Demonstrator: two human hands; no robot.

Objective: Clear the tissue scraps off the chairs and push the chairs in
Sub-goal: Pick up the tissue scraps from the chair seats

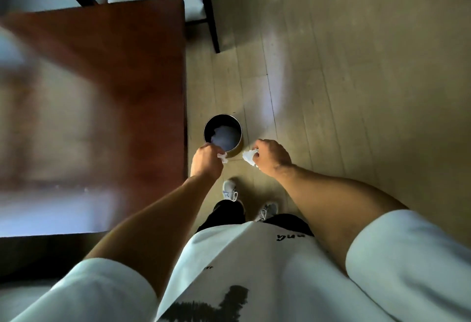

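Floor bin (222,131); hands (207,160) clutch scraps (249,156).

Glossy reddish wood table (107,71), matt pale plank floor (356,79), shiny metal bin (236,148).

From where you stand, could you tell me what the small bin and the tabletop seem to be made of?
The bin looks like metal with a shiny finish: its rim and side catch the light. The tabletop seems to be reddish-brown wood or veneer, glossy, with a pale reflection across it.
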